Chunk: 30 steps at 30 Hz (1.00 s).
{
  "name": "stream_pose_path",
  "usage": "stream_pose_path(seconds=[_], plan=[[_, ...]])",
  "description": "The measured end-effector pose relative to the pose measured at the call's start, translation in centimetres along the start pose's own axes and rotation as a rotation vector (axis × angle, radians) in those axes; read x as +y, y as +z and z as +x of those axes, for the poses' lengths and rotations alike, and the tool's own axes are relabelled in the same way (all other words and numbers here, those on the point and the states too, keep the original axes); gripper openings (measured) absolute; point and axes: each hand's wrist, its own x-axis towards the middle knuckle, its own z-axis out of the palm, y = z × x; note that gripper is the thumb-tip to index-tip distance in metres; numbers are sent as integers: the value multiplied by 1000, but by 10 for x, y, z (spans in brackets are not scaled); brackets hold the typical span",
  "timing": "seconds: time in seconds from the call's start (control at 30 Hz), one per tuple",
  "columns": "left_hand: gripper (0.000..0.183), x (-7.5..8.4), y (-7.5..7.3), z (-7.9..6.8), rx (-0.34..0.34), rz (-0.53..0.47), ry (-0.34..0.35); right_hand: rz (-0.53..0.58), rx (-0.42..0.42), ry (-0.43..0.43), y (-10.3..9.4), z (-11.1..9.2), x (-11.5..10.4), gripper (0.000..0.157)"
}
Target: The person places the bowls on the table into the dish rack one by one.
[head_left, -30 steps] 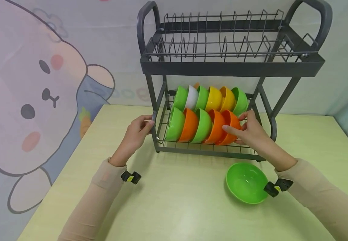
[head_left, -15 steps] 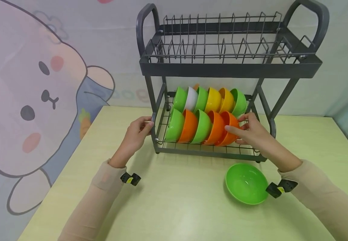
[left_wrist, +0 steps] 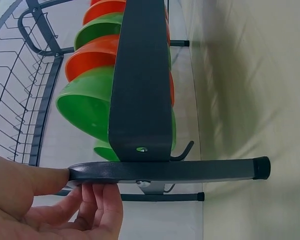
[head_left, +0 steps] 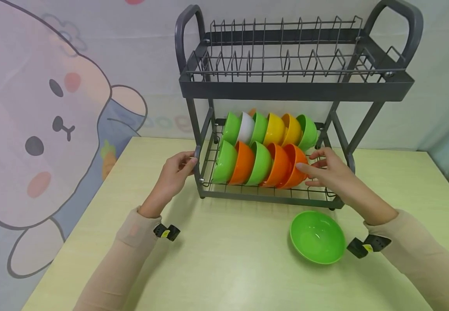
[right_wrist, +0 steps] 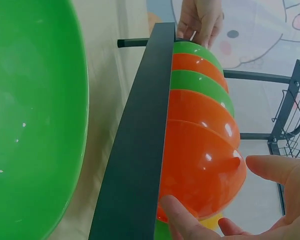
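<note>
A dark grey two-tier dish rack point(head_left: 271, 198) holds two rows of tilted bowls on its lower shelf. Thumb and fingers of my left hand point(head_left: 175, 172) pinch the rack's left side post, seen close up in the left wrist view. At the right end of the front row leans an orange bowl point(head_left: 296, 166). Around its outer side my right hand point(head_left: 331, 170) is spread, thumb and fingers apart. In the right wrist view a small gap shows between the thumb and the orange bowl point(right_wrist: 200, 170); one fingertip overlaps its lower edge, and contact is unclear.
A loose green bowl point(head_left: 317, 237) stands upright on the pale table point(head_left: 224, 259), in front of the rack's right end. Behind the front row sit green, white and yellow bowls point(head_left: 275, 128). The wire upper tier point(head_left: 298, 90) overhangs the lower shelf. A printed cloth point(head_left: 162, 56) hangs behind.
My right hand has loosened from the end orange bowl and drawn slightly to the right, its fingers wider apart. The bowl stays in the row. My left hand keeps its grip on the rack.
</note>
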Motion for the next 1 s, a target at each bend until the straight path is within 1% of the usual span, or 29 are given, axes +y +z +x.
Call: stream_pose_path(seconds=[0.13, 0.27, 0.37, 0.53, 0.6, 0.67, 0.77, 0.87, 0.9, 1.0], plan=[[37, -1, 0, -1, 5, 10, -5, -23, 10, 8, -3, -4, 1, 73], [40, -2, 0, -4, 29, 42, -8, -31, 27, 7, -7, -9, 3, 73], [44, 0, 0, -8, 45, 52, -15, -8, 44, -18, -9, -12, 5, 69], [47, 3, 1, -16, 64, 49, 1, 71, 63, -60, -11, -17, 7, 61], [44, 15, 2, -23, 66, 49, 8, 88, 69, -63, -12, -20, 8, 58], [41, 24, 2, -28, 61, 47, 17, 91, 74, -68, -13, -23, 8, 55], [37, 29, 4, -33, 42, 40, 29, 104, 84, -71, -14, -27, 9, 49], [37, 18, 7, -32, 14, 30, 41, 114, 89, -83, -16, -33, 9, 44], [36, 17, 8, -32, 5, 32, 47, 126, 91, -85, -16, -34, 9, 43], [33, 19, 10, -35, -28, 15, 58, 123, 85, -114, -18, -40, 9, 39]])
